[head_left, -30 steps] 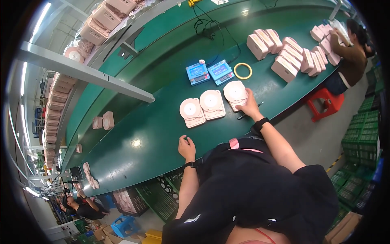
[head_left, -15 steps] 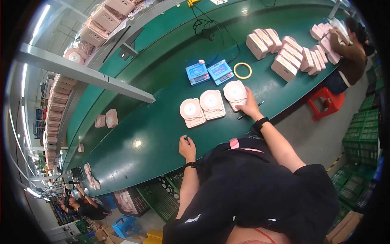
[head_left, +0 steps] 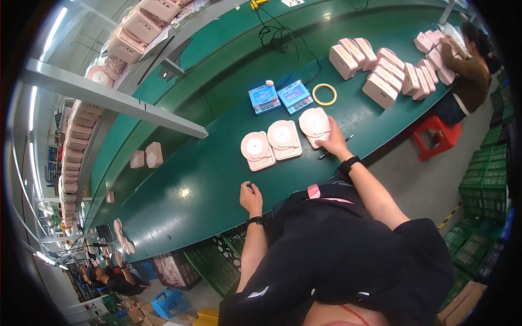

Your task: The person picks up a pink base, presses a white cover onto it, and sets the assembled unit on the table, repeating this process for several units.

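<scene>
Green counter (head_left: 206,201) is carrying all; pink cases (head_left: 387,73) are standing in rows, far right. Left player (head_left: 256,151) and middle player (head_left: 284,140) are lying adjacent, right player (head_left: 314,126) just beside them. Right grip (head_left: 334,140) is clasping right player's near-right edge, thumb on top. Left grip (head_left: 251,199) is curling loosely near front edge; cannot tell if holding anything. Right player's handling seemingly continuing; whether other two are finished or waiting, cannot tell.

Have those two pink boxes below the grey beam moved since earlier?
Yes: the two pink boxes have shifted rightward and slightly up, toward the lower end of the grey beam.
</scene>
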A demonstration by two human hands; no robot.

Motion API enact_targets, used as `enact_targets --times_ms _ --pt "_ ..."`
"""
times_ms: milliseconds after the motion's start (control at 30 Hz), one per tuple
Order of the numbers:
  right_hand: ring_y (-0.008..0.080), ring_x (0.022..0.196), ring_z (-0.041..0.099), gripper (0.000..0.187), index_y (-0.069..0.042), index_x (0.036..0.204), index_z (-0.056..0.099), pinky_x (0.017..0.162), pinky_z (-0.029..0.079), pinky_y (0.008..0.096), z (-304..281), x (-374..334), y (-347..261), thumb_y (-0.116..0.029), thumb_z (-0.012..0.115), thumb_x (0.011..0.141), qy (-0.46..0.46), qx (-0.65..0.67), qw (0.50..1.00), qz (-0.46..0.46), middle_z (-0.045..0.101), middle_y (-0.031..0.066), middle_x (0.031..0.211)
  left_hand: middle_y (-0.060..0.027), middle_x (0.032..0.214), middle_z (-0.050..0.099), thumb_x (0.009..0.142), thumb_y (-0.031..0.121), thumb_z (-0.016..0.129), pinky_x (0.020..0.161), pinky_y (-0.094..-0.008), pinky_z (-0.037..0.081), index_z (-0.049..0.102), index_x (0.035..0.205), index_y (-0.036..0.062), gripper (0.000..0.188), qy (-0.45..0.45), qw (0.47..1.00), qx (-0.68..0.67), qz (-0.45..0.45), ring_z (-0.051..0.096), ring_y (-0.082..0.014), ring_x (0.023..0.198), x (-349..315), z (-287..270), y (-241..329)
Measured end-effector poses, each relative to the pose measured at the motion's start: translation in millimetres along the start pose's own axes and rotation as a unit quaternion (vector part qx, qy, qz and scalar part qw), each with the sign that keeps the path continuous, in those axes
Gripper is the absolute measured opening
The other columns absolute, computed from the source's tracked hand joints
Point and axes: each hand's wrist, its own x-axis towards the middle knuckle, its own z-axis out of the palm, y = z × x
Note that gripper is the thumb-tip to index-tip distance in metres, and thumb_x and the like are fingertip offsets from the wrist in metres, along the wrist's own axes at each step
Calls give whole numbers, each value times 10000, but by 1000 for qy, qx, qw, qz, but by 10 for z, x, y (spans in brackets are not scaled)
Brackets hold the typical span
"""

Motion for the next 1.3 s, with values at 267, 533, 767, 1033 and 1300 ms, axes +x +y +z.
enact_targets --times_ms 267,533,767,1033,1300 --pt "317 1270 406 1014 -107 1409 252 1037 362 379 -15 -23 -34 -193 825 576 1 -10 1000 12 406 147 1377 -41 636 476 833 152 590 565 -396 416 566 955 70 149 -1 1000 -6 5 514 -248 594 -8 0 -15" --pt "366 1291 349 1047 -144 1412 260 1034 347 432 -10 -84 -210 -250 844 549 16 -49 998 21 338 187 1398 -40 631 465 836 159 594 561 -390 409 565 959 72 154 0 1000 -11 11 500 -239 588 2 0 -12" --pt "423 1273 302 1107 -185 1409 272 985 340 509 125 -204 -442 -340 866 487 33 -245 969 -17 216 247 1417 -49 636 475 829 154 595 571 -400 412 567 958 66 158 -10 1000 -8 -4 511 -250 602 -5 -3 -16" --pt "371 1187 388 1065 -165 1377 332 968 373 469 -152 -22 -164 -260 840 447 29 -141 989 -26 309 200 1320 -41 640 453 838 149 596 567 -387 405 560 960 62 154 0 1000 -12 3 488 -235 587 -22 -8 -27" --pt "341 1113 450 949 -75 1323 402 982 390 408 -737 214 710 -216 810 478 150 70 982 -91 413 175 1210 -40 638 452 836 141 595 569 -385 405 560 955 60 149 -2 1000 -17 3 486 -238 588 -29 -37 -31"
